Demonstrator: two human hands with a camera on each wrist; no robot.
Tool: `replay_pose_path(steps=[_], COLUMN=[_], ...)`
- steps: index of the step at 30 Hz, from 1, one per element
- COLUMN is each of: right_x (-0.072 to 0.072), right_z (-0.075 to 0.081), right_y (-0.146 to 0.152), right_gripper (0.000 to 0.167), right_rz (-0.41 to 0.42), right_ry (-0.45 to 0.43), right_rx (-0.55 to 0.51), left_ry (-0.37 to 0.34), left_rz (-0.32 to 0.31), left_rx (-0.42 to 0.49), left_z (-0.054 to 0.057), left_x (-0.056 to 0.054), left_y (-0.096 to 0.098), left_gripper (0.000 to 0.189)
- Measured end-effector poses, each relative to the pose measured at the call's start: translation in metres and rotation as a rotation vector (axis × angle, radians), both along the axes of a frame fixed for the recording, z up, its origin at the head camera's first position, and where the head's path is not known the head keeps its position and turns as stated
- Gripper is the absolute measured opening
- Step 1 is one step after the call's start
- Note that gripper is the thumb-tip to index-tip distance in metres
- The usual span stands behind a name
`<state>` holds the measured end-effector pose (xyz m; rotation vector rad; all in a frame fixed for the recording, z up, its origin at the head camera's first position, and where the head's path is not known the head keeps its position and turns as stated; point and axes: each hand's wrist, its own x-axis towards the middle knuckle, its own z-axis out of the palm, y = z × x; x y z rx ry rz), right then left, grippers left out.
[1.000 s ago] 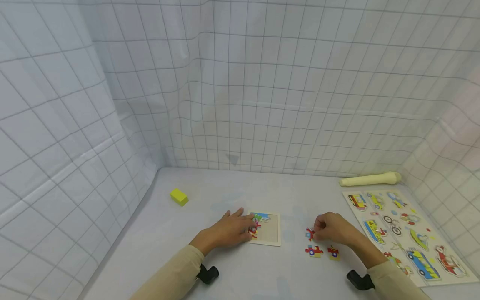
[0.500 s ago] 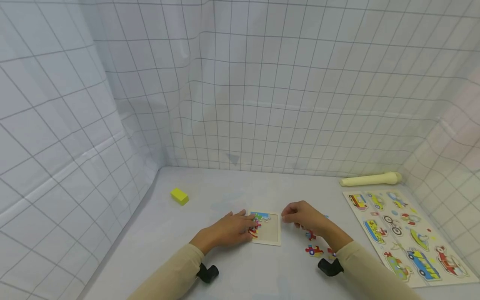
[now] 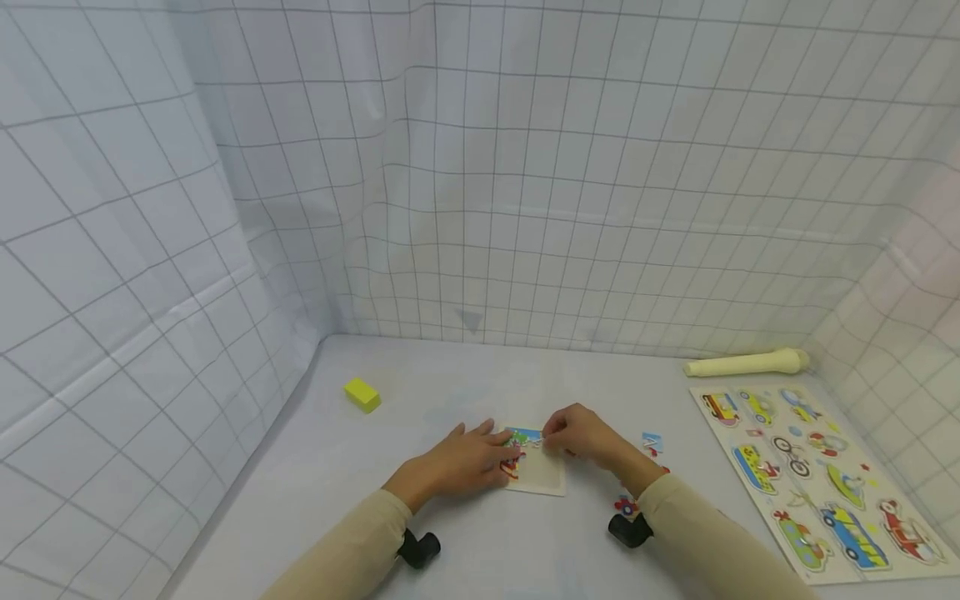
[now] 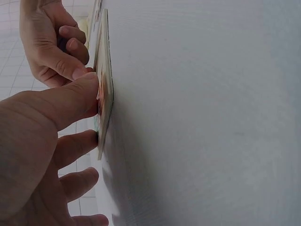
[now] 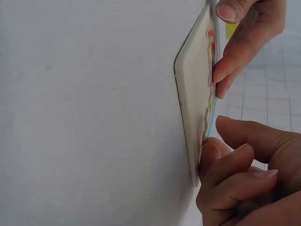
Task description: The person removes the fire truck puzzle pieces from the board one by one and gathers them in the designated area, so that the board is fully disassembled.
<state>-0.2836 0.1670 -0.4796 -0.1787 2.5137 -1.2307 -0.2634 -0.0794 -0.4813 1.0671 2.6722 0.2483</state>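
Note:
In the head view, a small square puzzle tray lies flat at the middle of the table, with joined colourful pieces along its left and upper part. My left hand rests over the tray's left side, fingers extended, fingertips on those pieces. At the tray's upper right, my right hand has its fingers curled and pinches at the right end of the blue row, over a puzzle piece mostly hidden by the fingers. The right wrist view shows thumb and index at a blue piece edge.
Loose puzzle pieces lie right of the tray, including a blue one and a red one, partly covered by the right arm. A vehicle picture board and a cream microphone-shaped stick are farther right. A yellow block sits back left.
My right hand has moved left from the loose pieces to the tray's upper right. The left hand has stayed on the tray's left side.

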Motion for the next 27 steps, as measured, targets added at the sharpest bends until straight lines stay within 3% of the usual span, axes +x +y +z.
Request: replay_pose_path(steps=[5, 18, 27], right_x=[0.001, -0.001, -0.0033], right_z=[0.0001, -0.0014, -0.0019], right_y=[-0.0076, -0.0097, -0.0054], right_gripper=[0.01, 0.013, 0.012], right_rz=[0.003, -0.013, 0.052], right_ry=[0.066, 0.101, 0.062], right_rx=[0.055, 0.101, 0.028], left_ry=[0.0, -0.015, -0.011], left_rz=[0.003, 0.007, 0.01], left_rx=[-0.003, 0.004, -0.016], left_z=[-0.0008, 0.0022, 0.0064], left_x=[0.0015, 0.0035, 0.0071], left_y=[-0.0023, -0.0003, -0.0001], left_gripper=[0.047, 0.047, 0.046])
